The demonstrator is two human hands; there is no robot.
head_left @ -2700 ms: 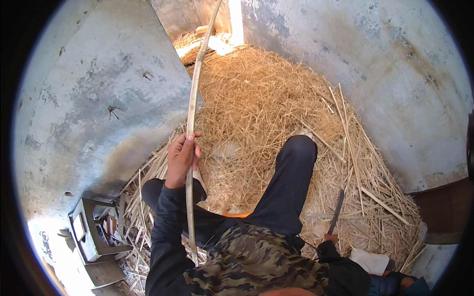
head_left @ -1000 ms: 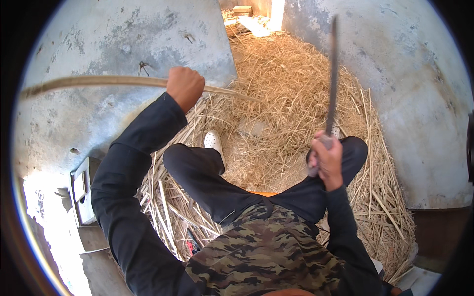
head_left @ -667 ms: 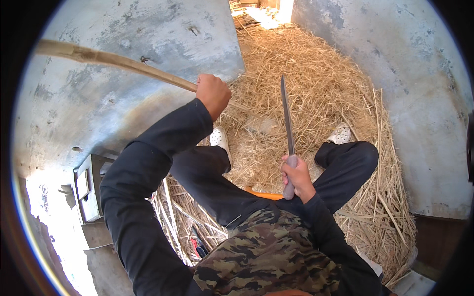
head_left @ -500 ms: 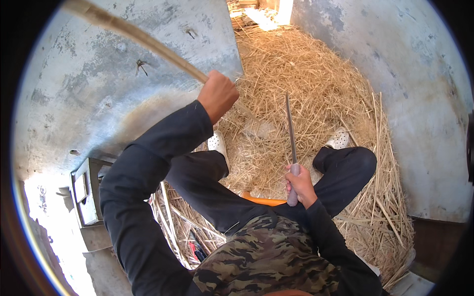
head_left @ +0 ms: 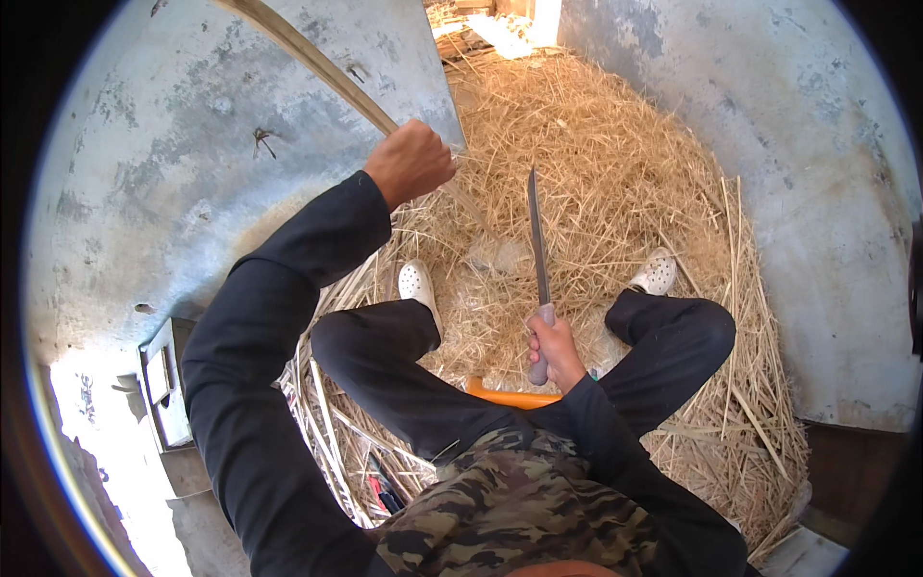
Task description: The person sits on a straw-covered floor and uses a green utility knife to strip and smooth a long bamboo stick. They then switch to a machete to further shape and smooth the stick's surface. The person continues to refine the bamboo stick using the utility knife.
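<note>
A long, pale, smooth cane strip (head_left: 317, 67) slants up past the grey wall, gripped in the raised left hand (head_left: 409, 162). The right hand (head_left: 553, 346) clasps a narrow steel knife (head_left: 536, 240), upright over dry straw (head_left: 615, 173).

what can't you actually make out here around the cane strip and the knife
Head view only:
- Cane strip: its far end is cut off by the picture's upper edge; the left hand hides the gripped part.
- Knife: its handle is mostly hidden inside the right hand.
- Orange seat: mostly hidden by the legs.
- Small things beside the left thigh: too small to identify.
</note>
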